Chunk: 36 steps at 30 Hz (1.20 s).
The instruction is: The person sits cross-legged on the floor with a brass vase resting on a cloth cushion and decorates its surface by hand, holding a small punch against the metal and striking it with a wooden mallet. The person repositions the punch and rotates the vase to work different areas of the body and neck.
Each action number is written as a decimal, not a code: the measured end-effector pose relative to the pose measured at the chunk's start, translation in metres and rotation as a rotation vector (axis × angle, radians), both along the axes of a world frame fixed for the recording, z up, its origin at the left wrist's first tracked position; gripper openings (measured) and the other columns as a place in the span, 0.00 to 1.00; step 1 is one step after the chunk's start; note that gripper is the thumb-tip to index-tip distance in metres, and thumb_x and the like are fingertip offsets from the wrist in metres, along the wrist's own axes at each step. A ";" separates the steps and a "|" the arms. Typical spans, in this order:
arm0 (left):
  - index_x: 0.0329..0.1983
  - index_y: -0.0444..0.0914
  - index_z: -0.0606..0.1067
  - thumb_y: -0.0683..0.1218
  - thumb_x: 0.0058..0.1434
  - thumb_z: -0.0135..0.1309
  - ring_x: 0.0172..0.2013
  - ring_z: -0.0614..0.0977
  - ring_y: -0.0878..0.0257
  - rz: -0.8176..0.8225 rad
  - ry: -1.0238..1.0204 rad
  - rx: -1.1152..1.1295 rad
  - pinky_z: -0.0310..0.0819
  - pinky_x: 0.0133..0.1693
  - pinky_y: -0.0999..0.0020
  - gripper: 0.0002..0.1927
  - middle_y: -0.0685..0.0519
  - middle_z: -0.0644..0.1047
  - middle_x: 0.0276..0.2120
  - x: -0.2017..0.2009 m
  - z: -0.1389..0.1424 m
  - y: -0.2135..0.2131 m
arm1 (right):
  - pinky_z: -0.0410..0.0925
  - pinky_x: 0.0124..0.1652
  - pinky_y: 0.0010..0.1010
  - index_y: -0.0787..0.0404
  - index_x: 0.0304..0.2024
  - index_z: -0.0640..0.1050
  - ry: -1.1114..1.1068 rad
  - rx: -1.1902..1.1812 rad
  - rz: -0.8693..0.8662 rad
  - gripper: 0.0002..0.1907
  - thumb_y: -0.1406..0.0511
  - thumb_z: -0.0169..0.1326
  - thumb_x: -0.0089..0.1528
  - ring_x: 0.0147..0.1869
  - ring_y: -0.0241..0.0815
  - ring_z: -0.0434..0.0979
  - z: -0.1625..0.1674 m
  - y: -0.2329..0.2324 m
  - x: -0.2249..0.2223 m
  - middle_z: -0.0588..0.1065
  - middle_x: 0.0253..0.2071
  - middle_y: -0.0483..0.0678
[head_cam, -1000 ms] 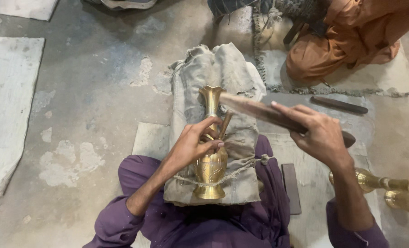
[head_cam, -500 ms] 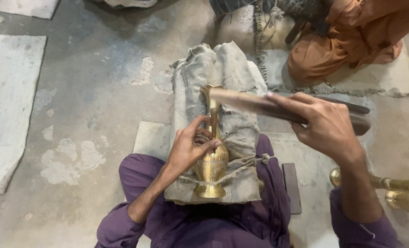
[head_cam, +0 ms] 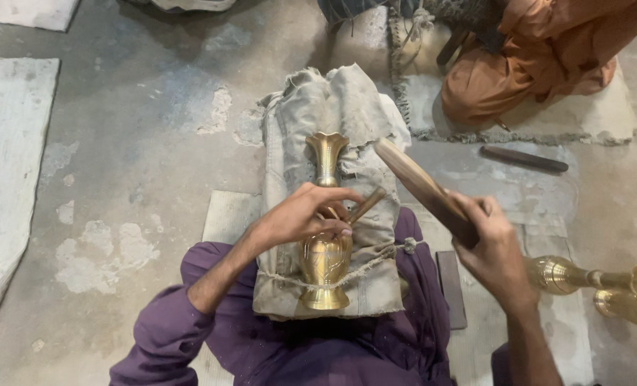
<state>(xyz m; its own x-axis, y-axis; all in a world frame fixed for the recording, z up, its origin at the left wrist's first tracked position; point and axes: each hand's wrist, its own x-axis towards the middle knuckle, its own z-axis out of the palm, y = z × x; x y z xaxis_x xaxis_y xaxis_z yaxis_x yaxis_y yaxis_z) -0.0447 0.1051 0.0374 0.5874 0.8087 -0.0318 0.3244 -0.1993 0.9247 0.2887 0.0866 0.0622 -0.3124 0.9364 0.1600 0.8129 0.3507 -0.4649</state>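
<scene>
A brass vase [head_cam: 326, 251] lies on a grey cloth-wrapped block [head_cam: 333, 121] between my legs, its flared mouth pointing away from me. My left hand [head_cam: 305, 214] rests on the vase's neck and body and pinches a small wooden-handled punch [head_cam: 366, 205] against the metal. My right hand [head_cam: 491, 251] grips a flat wooden mallet [head_cam: 418, 187], raised at a slant above and right of the punch, not touching it.
Two more brass vases [head_cam: 604, 286] lie on the floor at the right edge. A dark flat bar [head_cam: 450, 289] lies by my right leg and a dark tool [head_cam: 524, 159] further back. A person in orange clothing [head_cam: 540, 64] sits at the top right.
The mallet swung from lying across over the vase's mouth to a raised slant at the right. My left hand stayed on the vase with the punch.
</scene>
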 end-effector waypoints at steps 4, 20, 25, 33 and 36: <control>0.62 0.41 0.73 0.46 0.59 0.63 0.32 0.89 0.63 -0.068 0.022 0.028 0.86 0.37 0.64 0.27 0.48 0.86 0.36 0.000 0.007 0.006 | 0.76 0.46 0.42 0.58 0.65 0.72 0.005 -0.024 -0.057 0.37 0.72 0.63 0.51 0.47 0.53 0.82 -0.034 -0.023 0.010 0.77 0.50 0.56; 0.63 0.43 0.73 0.42 0.59 0.61 0.40 0.89 0.60 -0.213 0.051 0.191 0.83 0.46 0.59 0.27 0.51 0.86 0.36 0.006 0.002 0.010 | 0.77 0.45 0.38 0.60 0.56 0.71 0.452 -0.092 -0.256 0.22 0.74 0.59 0.61 0.44 0.44 0.82 -0.101 -0.077 0.014 0.79 0.41 0.53; 0.62 0.43 0.74 0.44 0.59 0.63 0.40 0.89 0.60 -0.241 0.061 0.204 0.83 0.44 0.59 0.26 0.51 0.86 0.36 0.006 0.000 0.011 | 0.80 0.39 0.35 0.54 0.60 0.72 0.215 -0.206 -0.342 0.23 0.72 0.58 0.63 0.40 0.41 0.84 -0.107 -0.079 0.018 0.81 0.43 0.51; 0.62 0.45 0.74 0.45 0.58 0.62 0.41 0.89 0.59 -0.283 0.047 0.223 0.82 0.43 0.58 0.27 0.52 0.86 0.37 0.005 0.003 0.011 | 0.77 0.42 0.36 0.60 0.57 0.73 0.468 -0.149 -0.364 0.23 0.73 0.59 0.59 0.42 0.42 0.84 -0.103 -0.086 0.015 0.82 0.42 0.54; 0.63 0.45 0.74 0.45 0.59 0.61 0.42 0.89 0.59 -0.294 0.068 0.164 0.82 0.43 0.58 0.26 0.51 0.86 0.38 0.005 0.003 0.011 | 0.80 0.46 0.36 0.59 0.51 0.75 0.613 -0.135 -0.186 0.16 0.73 0.59 0.61 0.45 0.43 0.82 -0.102 -0.088 0.010 0.79 0.42 0.55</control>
